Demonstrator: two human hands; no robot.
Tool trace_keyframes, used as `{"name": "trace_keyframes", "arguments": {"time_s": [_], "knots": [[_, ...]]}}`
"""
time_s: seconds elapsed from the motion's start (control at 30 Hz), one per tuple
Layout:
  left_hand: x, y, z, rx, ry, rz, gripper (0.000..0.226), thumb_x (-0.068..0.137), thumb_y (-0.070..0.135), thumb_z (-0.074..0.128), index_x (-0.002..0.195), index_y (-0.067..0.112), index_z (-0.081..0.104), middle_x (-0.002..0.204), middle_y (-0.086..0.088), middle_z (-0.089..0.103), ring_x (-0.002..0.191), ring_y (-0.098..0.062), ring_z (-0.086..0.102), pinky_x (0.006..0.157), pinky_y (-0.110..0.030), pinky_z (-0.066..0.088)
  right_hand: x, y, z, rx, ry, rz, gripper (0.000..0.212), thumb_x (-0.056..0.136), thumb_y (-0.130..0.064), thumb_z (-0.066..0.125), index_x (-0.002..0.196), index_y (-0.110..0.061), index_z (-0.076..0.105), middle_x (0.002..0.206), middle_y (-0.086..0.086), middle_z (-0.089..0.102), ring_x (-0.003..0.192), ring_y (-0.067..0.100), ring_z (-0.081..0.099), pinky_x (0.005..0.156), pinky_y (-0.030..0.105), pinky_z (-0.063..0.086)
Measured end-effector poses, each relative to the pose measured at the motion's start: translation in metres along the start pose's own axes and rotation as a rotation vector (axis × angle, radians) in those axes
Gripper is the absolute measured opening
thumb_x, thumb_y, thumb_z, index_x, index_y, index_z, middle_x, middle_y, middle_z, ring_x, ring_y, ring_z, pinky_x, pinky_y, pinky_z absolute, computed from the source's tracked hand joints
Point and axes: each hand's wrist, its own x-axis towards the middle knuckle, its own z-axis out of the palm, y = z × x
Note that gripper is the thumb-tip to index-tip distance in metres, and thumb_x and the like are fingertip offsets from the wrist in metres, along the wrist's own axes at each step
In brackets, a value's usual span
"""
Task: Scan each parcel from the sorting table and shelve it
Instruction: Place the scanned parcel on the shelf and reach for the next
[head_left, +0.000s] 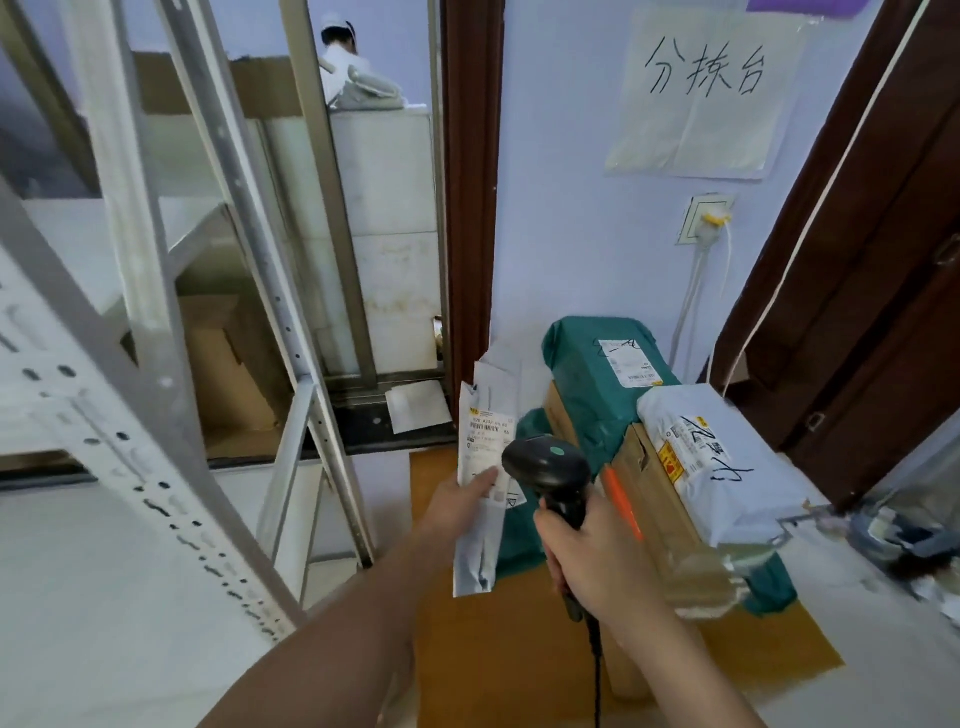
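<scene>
Above the counter (519, 649), the left hand (462, 499) pinches a white mailer (485, 467) while the right hand (592, 551) grips the scanner (550, 467). Scanning is in hand; next, the label barcode must face the scanner.

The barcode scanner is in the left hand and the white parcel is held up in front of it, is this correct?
Not quite: the head view shows the right hand gripping the barcode scanner. The left hand holds the white parcel up in front of it.

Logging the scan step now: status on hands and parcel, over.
Left hand holds white parcel, label up. Right hand grips scanner, aimed at label. Nothing between them.
</scene>
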Motion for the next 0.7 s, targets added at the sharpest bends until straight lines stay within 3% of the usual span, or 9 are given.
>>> {"name": "trace_keyframes", "arguments": {"time_s": [0.13, 0.27, 0.37, 0.4, 0.53, 0.6, 0.7], "knots": [[-0.049, -0.024, -0.006, -0.071, 0.004, 0.047, 0.039, 0.093, 0.044, 0.073, 0.118, 0.014, 0.069, 0.102, -0.003, 0.08, 0.096, -0.024, 0.075, 0.084, -0.036, 0.061, -0.037, 0.011, -0.012, -0.075, -0.072, -0.037, 0.019, 0.096, -0.028, 0.057, 0.08, -0.018, 0.055, 0.05, 0.004, 0.059, 0.044, 0.017, 0.058, 0.058, 0.043, 0.056], [-0.114, -0.054, -0.013, -0.113, 0.05, 0.092, 0.03, 0.093, 0.032, 0.075, 0.116, 0.013, 0.071, 0.098, 0.0, 0.08, 0.092, -0.018, 0.076, 0.075, -0.027, 0.061, -0.077, 0.016, -0.016, -0.017, -0.18, -0.071, 0.016, 0.096, -0.024, 0.058, 0.081, -0.019, 0.055, 0.05, 0.002, 0.056, 0.043, 0.016, 0.056, 0.054, 0.041, 0.054], [-0.156, -0.086, -0.032, -0.066, 0.125, 0.094, 0.066, 0.068, 0.061, 0.089, 0.114, 0.016, 0.076, 0.106, -0.003, 0.08, 0.101, -0.025, 0.076, 0.093, -0.044, 0.06, -0.102, 0.008, -0.005, 0.032, -0.269, -0.108, 0.015, 0.096, -0.024, 0.06, 0.083, -0.017, 0.056, 0.051, 0.004, 0.055, 0.043, 0.019, 0.053, 0.051, 0.04, 0.052], [-0.171, -0.097, -0.042, -0.05, 0.154, 0.088, 0.068, 0.063, 0.067, 0.089, 0.11, 0.018, 0.078, 0.107, -0.003, 0.08, 0.103, -0.026, 0.075, 0.099, -0.048, 0.058, -0.11, 0.004, 0.001, 0.036, -0.308, -0.123, 0.015, 0.096, -0.024, 0.06, 0.083, -0.017, 0.056, 0.051, 0.004, 0.054, 0.043, 0.019, 0.052, 0.051, 0.037, 0.05], [-0.237, -0.127, -0.082, -0.127, 0.264, 0.057, 0.033, 0.093, 0.037, 0.077, 0.113, 0.011, 0.075, 0.105, -0.006, 0.08, 0.098, -0.023, 0.075, 0.091, -0.041, 0.059, -0.141, -0.017, 0.038, 0.049, -0.471, -0.189, 0.024, 0.096, -0.021, 0.06, 0.076, -0.011, 0.054, 0.047, 0.006, 0.05, 0.042, 0.021, 0.049, 0.054, 0.042, 0.052], [-0.27, -0.139, -0.105, -0.161, 0.331, 0.067, 0.031, 0.095, 0.035, 0.075, 0.115, 0.011, 0.075, 0.106, -0.005, 0.08, 0.101, -0.023, 0.075, 0.094, -0.04, 0.058, -0.157, -0.029, 0.061, 0.059, -0.557, -0.201, 0.024, 0.097, -0.017, 0.059, 0.075, -0.008, 0.053, 0.047, 0.007, 0.047, 0.042, 0.02, 0.048, 0.052, 0.041, 0.052], [-0.316, -0.157, -0.145, -0.185, 0.464, 0.057, 0.024, 0.095, 0.036, 0.073, 0.105, 0.014, 0.076, 0.088, 0.005, 0.08, 0.083, -0.011, 0.075, 0.081, -0.031, 0.059, -0.18, -0.045, 0.098, 0.067, -0.694, -0.23, 0.017, 0.098, -0.017, 0.058, 0.084, -0.008, 0.054, 0.051, 0.007, 0.047, 0.043, 0.019, 0.048, 0.049, 0.031, 0.048]]}}
